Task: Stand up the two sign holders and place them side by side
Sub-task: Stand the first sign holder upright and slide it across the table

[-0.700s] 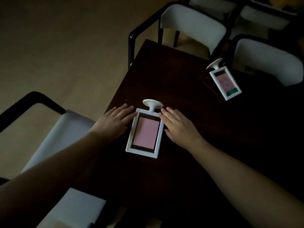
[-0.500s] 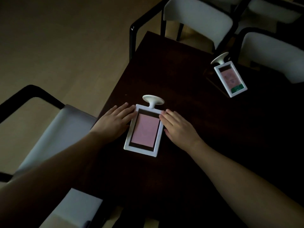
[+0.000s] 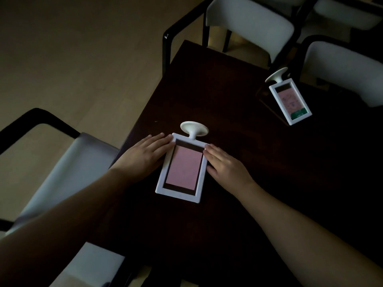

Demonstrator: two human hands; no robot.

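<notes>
White-seated, black-framed chairs [image 3: 248, 23] stand around a dark wooden table [image 3: 207, 90] on a pale floor [image 3: 72, 59].

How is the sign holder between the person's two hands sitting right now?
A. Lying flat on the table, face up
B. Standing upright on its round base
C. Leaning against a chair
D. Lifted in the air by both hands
A: the near sign holder lies flat on the dark table, its pink sheet facing up and its round base pointing away, with the left hand and right hand flat at its sides.
</notes>
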